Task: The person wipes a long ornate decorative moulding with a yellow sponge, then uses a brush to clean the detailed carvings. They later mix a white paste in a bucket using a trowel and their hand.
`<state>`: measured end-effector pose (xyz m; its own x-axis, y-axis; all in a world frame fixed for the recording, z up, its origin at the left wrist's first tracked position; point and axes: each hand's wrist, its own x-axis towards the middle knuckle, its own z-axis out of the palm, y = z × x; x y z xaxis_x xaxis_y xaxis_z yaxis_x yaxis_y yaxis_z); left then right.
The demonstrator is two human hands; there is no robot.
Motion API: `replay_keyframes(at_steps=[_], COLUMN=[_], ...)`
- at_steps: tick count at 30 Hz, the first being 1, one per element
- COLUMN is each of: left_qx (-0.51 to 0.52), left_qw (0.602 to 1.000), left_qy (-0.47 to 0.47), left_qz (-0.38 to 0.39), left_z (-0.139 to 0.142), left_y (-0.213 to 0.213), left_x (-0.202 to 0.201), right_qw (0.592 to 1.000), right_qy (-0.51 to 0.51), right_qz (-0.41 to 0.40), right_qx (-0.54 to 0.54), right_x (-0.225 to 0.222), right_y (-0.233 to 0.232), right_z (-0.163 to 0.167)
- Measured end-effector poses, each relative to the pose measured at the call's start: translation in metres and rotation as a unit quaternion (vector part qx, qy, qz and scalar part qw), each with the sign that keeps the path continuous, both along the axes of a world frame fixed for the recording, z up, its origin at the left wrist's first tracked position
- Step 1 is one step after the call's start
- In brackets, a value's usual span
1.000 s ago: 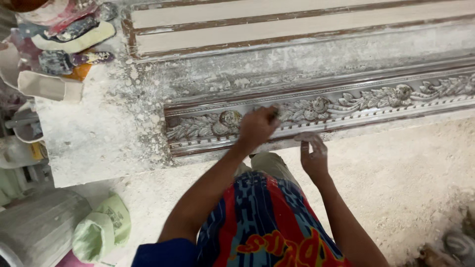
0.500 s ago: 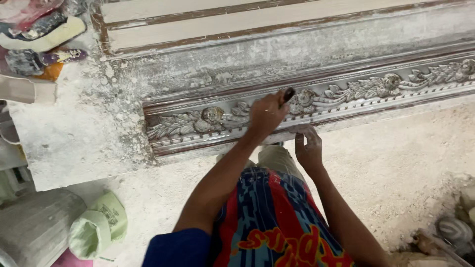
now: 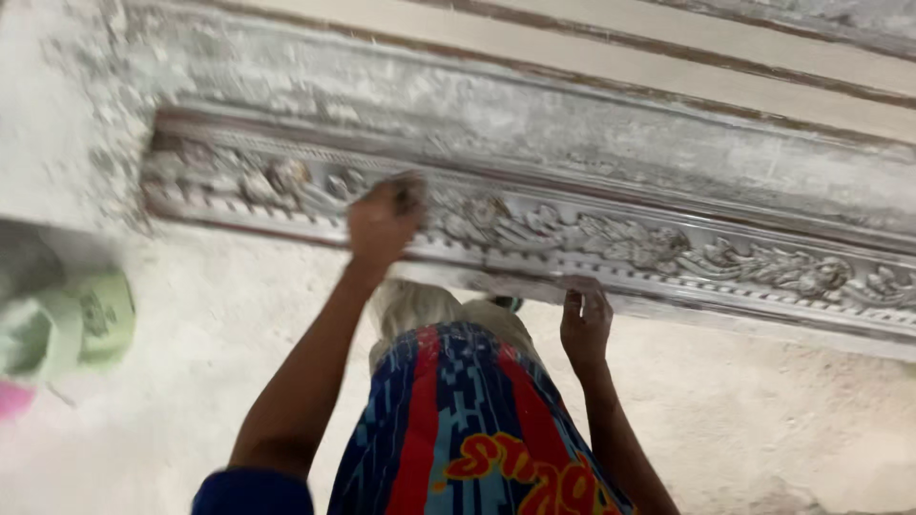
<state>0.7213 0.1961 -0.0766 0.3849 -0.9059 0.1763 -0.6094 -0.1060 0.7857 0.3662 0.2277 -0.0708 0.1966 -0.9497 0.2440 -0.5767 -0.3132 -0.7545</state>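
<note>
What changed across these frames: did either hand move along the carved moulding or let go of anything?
The left hand, fist closed as if gripping something small, has slid leftward along the carved moulding, towards its left end. Whether it holds a tool now is blurred. The view has shifted too, so the clutter at upper left is out of frame. The right hand stays braced on the moulding's lower edge.

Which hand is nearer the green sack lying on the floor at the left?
Left. The left hand is on the carved moulding, closer to the green sack. The right hand rests at the moulding's lower edge, farther to the right.
</note>
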Motion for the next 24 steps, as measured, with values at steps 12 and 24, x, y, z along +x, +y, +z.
replay_keyframes(at_steps=[12, 24], left_qx=[0.013, 0.017], left_qw=[1.0, 0.982], left_qy=[-0.014, -0.131], left_qz=[-0.016, 0.132], left_z=[-0.021, -0.006], left_y=[-0.047, 0.016], left_x=[-0.142, 0.053], right_qw=[0.942, 0.998], right_qy=[0.224, -0.025], right_qz=[0.099, 0.051], right_qx=[-0.229, -0.031], right_x=[-0.126, -0.106], right_y=[-0.069, -0.037], right_z=[-0.039, 0.009])
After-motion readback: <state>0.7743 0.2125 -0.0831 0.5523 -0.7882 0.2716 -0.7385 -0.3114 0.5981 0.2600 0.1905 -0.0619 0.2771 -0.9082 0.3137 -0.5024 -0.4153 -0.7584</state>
